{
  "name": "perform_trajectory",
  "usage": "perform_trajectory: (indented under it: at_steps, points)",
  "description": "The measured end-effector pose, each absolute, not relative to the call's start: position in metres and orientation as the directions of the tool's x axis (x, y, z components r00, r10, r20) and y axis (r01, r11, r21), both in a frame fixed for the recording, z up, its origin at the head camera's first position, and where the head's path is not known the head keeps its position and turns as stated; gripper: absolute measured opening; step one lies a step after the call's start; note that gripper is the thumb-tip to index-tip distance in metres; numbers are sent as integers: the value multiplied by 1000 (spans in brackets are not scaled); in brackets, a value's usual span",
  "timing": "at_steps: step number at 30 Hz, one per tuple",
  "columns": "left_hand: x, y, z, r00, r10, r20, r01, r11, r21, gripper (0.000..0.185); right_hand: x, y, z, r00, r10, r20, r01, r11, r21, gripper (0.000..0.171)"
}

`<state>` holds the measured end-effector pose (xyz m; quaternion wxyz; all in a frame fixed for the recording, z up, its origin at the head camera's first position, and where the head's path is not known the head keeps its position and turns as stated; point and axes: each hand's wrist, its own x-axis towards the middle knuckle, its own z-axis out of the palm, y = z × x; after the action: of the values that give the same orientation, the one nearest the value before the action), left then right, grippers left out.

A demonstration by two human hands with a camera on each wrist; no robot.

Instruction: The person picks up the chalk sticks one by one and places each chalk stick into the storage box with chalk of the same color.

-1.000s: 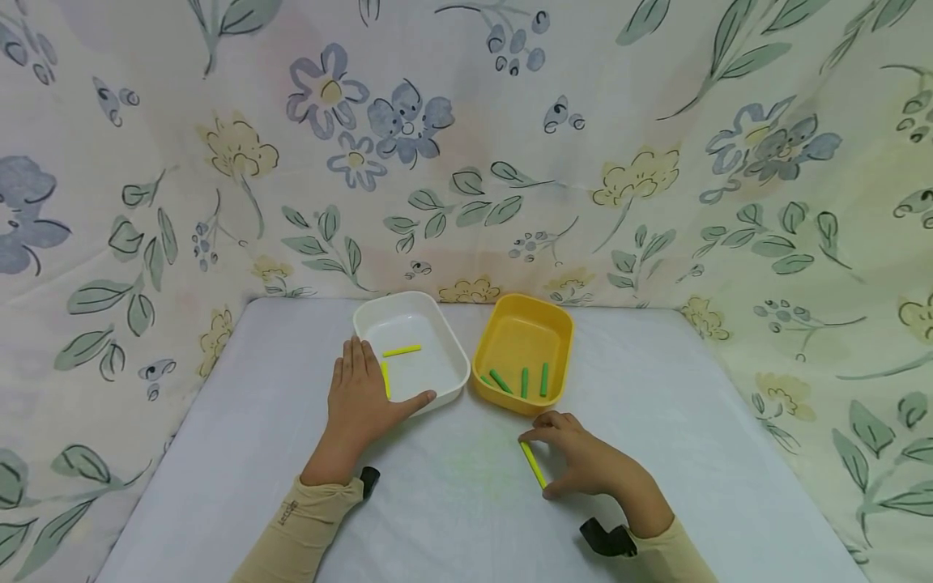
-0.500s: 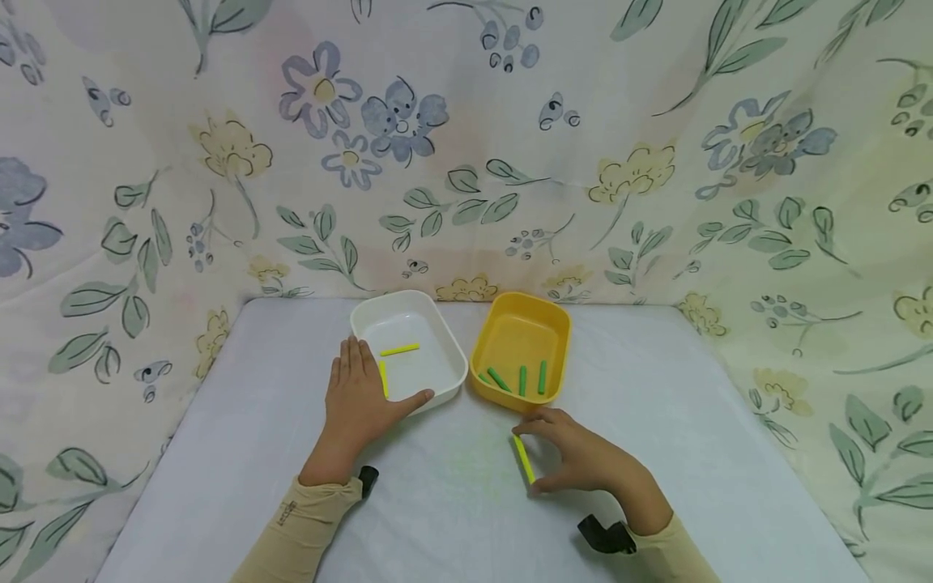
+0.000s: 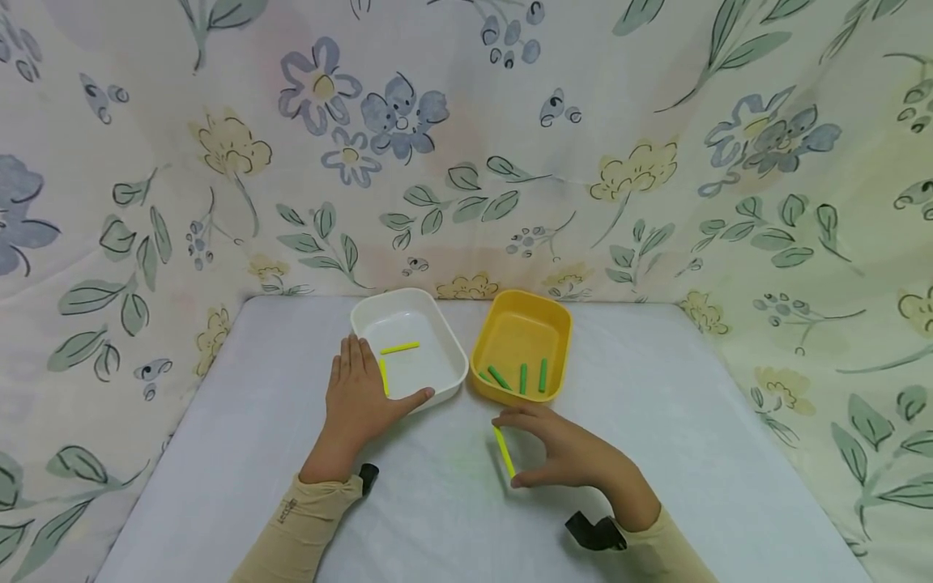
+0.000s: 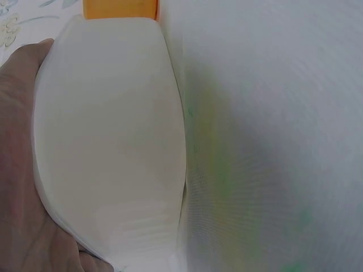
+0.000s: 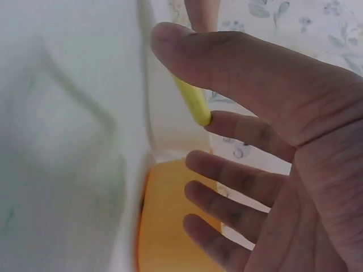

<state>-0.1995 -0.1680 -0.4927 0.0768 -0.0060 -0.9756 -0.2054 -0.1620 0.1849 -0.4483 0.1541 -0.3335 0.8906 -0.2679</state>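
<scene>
My right hand [image 3: 572, 453] pinches a yellow chalk stick [image 3: 504, 452] by its two ends, thumb at the near end and index finger at the far one. It is held over the cloth in front of the orange-yellow tray [image 3: 521, 328]. In the right wrist view the other fingers spread apart, and the thumb hides part of the chalk [image 5: 194, 103]. My left hand [image 3: 355, 409] rests on the left side of the white tray [image 3: 430, 376], fingers straight and thumb stretched along the near rim. Two yellow chalk sticks [image 3: 400, 348] lie inside that tray.
Several green chalk sticks [image 3: 543, 376] lie at the near end of the orange-yellow tray, which stands right beside the white one. A white cloth [image 3: 641, 364] with faint green and yellow smudges covers the table. Behind it hangs a flowered curtain [image 3: 466, 121].
My right hand has moved left across the cloth, carrying the yellow chalk stick toward the white tray's side. The left hand and both trays have stayed in place.
</scene>
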Motion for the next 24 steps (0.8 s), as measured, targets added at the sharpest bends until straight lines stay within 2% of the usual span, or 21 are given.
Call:
perform_trajectory:
  at_steps: [14, 24]
  points:
    - [-197, -167, -489, -987, -23, 158, 42, 919, 393, 150, -170, 157, -445, -700, -712, 54, -590, 534, -606, 81]
    - [-197, -167, -488, -990, -20, 141, 38, 917, 397, 150, -182, 143, -444, -721, -685, 101, -585, 524, -620, 81]
